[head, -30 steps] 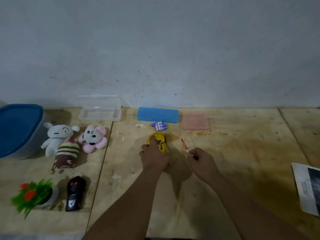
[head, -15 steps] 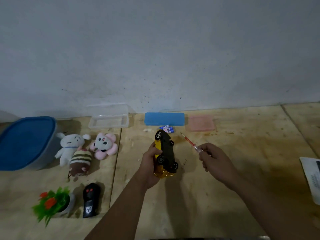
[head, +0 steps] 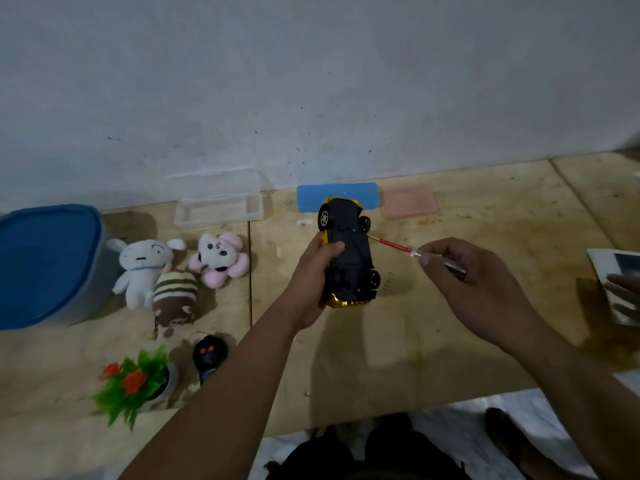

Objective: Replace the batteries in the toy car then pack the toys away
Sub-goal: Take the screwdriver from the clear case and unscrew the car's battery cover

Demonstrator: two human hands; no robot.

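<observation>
My left hand (head: 311, 282) grips the yellow toy car (head: 349, 251), held above the table with its black underside and wheels facing me. My right hand (head: 464, 282) pinches a small red-handled screwdriver (head: 398, 247), whose tip meets the car's underside near the far right wheel. The loose batteries seen earlier are hidden behind the car. Left of my arm lie three plush toys: a white one (head: 142, 268), a pink flower-shaped one (head: 220, 259) and a striped brown one (head: 175, 299). A black remote control (head: 207, 356) lies below them.
A blue-lidded tub (head: 45, 265) stands at the far left. By the wall sit an open clear case (head: 218, 206), a blue case (head: 337, 194) and a pink case (head: 408, 202). A small fake plant (head: 133, 382) stands front left. Paper (head: 616, 282) lies at the right edge under someone's fingers.
My left hand picked the car off the table, turned it underside up and raised it. My right hand brought the screwdriver tip from beside the car onto its underside.
</observation>
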